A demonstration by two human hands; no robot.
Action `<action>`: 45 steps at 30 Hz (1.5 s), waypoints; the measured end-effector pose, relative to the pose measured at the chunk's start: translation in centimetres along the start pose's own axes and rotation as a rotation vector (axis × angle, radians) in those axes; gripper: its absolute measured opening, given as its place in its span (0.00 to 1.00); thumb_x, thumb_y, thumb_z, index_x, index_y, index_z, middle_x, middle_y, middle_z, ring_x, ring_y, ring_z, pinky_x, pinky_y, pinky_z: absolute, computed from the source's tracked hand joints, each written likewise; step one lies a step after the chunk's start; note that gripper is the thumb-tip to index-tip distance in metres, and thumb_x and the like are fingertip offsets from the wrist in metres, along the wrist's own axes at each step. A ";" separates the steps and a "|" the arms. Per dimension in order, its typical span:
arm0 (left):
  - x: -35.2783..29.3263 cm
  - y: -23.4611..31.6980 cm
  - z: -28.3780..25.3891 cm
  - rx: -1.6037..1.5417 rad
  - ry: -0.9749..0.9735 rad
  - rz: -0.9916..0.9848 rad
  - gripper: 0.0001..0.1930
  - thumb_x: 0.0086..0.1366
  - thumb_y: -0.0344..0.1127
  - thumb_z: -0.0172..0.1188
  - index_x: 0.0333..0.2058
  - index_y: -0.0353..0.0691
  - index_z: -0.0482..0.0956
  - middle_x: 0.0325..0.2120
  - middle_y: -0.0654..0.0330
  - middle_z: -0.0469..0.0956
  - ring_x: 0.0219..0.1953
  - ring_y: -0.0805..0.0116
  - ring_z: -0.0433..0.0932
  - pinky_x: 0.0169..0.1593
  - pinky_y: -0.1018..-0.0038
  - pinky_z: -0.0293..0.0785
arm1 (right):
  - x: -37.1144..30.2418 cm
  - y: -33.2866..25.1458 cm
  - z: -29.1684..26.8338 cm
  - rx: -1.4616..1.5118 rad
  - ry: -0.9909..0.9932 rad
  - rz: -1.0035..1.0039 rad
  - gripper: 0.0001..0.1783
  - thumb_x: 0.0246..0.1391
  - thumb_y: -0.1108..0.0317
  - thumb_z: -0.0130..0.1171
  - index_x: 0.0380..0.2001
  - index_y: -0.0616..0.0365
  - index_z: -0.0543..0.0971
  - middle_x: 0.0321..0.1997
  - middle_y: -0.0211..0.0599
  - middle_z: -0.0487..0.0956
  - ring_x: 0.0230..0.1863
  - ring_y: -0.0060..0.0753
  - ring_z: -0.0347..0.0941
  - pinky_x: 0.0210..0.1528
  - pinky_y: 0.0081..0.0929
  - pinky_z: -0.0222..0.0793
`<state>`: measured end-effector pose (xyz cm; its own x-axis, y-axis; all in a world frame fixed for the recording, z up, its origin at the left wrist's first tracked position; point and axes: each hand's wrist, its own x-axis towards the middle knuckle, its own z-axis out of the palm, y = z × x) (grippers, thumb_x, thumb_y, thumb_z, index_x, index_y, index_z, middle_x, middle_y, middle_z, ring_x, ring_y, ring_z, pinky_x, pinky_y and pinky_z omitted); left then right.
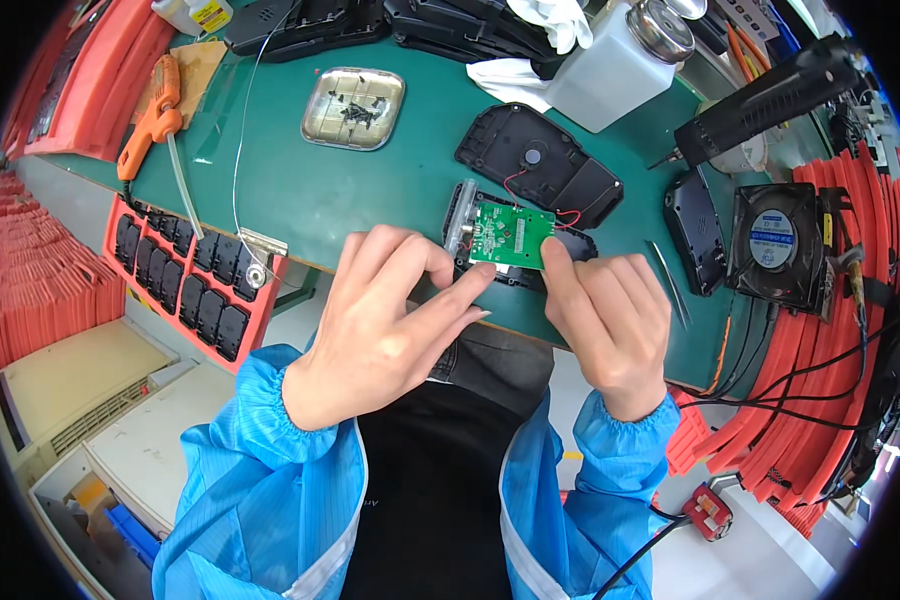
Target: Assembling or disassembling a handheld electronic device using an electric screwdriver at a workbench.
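A green circuit board (pixel 511 236) lies over an open black plastic housing half (pixel 518 275) near the bench's front edge. My right hand (pixel 610 315) has its fingers curled and grips the board's right edge at the fingertips. With its fingers apart, my left hand (pixel 385 325) reaches in from the left, and its index fingertip meets the board's lower edge. A clear tube-like piece (pixel 460 218) runs along the board's left side. Thin red wires join the board to a small round part (pixel 533 157) in the other black housing half (pixel 560 180), just behind.
A metal tray (pixel 353 108) of small dark screws sits behind my hands. An orange glue gun (pixel 155 120) lies at left, a black electric screwdriver (pixel 760 100) hangs at right. Tweezers (pixel 667 280), a black housing (pixel 695 232) and a fan (pixel 778 245) are also right. A white bottle (pixel 610 75) stands behind.
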<state>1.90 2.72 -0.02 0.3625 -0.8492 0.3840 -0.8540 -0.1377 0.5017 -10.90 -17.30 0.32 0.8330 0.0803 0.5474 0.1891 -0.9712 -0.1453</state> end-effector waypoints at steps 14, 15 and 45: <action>1.0 -0.6 -0.1 -0.133 0.149 -0.108 0.18 0.53 0.25 0.74 0.45 0.37 0.86 0.34 0.58 0.74 0.35 0.59 0.74 0.38 0.66 0.71 | 0.7 0.4 0.1 0.024 0.067 0.229 0.16 0.47 0.87 0.66 0.41 0.67 0.83 0.26 0.40 0.76 0.24 0.36 0.74 0.28 0.31 0.71; 1.5 -0.9 -0.3 -0.153 0.219 -0.182 0.17 0.54 0.25 0.74 0.44 0.36 0.87 0.35 0.56 0.75 0.35 0.59 0.75 0.38 0.66 0.72 | 0.8 0.4 0.0 0.050 0.076 0.294 0.13 0.50 0.87 0.65 0.41 0.67 0.83 0.27 0.40 0.77 0.24 0.36 0.75 0.29 0.30 0.72; 4.6 -2.9 1.8 -0.827 0.209 -0.479 0.06 0.67 0.22 0.66 0.39 0.31 0.78 0.27 0.68 0.75 0.27 0.87 0.69 0.30 0.84 0.63 | 11.4 5.5 -0.6 -0.087 0.351 0.733 0.22 0.53 0.59 0.76 0.41 0.67 0.83 0.15 0.24 0.71 0.19 0.14 0.63 0.23 0.19 0.58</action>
<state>5.40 -1.70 -1.09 0.7298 -0.6781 0.0871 -0.0965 0.0240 0.9950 -0.67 -21.87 6.25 0.5152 -0.6427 0.5670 -0.3933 -0.7651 -0.5099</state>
